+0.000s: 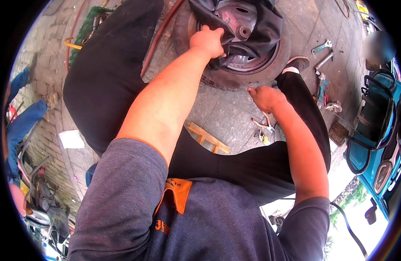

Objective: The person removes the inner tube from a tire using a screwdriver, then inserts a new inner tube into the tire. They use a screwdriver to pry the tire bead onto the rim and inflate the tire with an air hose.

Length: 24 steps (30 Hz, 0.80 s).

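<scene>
The right hand (268, 99) is positioned beside the worn dark rubber tire (231, 81), fingers curled; whether it grips anything cannot be determined. The left hand (207, 42), arm extended farther forward, is closed on the glossy black rubber tube (269, 31). From this grip, the tube extends rightward across the grey metal wheel (249, 16).

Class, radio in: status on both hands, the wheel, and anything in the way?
Left hand gripping black rubber. Right hand by tyre, contact unclear. Wheel lying flat, partly covered by that rubber.
</scene>
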Each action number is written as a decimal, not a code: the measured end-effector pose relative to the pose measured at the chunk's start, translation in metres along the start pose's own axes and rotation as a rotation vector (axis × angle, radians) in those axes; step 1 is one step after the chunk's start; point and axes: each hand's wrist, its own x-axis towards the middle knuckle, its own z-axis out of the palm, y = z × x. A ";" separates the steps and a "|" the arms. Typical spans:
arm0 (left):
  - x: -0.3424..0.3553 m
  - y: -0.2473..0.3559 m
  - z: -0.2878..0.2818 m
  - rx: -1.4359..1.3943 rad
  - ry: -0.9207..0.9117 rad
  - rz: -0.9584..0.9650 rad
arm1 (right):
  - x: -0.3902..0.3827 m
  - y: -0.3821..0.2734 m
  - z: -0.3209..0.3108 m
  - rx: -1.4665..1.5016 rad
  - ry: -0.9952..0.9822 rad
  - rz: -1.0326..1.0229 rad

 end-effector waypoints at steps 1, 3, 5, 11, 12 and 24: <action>-0.001 0.003 -0.001 0.001 -0.009 -0.003 | 0.003 0.001 0.002 0.024 -0.012 0.004; -0.003 0.005 -0.005 0.010 -0.026 -0.017 | 0.006 -0.003 -0.001 0.074 -0.092 0.049; -0.002 0.001 -0.004 0.019 -0.022 -0.044 | 0.007 -0.020 -0.018 0.124 -0.222 0.129; 0.000 0.016 -0.005 0.030 -0.014 -0.041 | 0.032 -0.009 -0.028 -0.069 -0.040 0.036; -0.001 0.013 -0.007 0.041 -0.006 -0.054 | 0.034 -0.016 -0.035 -0.208 -0.017 -0.012; 0.024 0.037 -0.004 0.173 -0.063 -0.123 | 0.109 -0.029 -0.087 -0.847 0.526 -0.590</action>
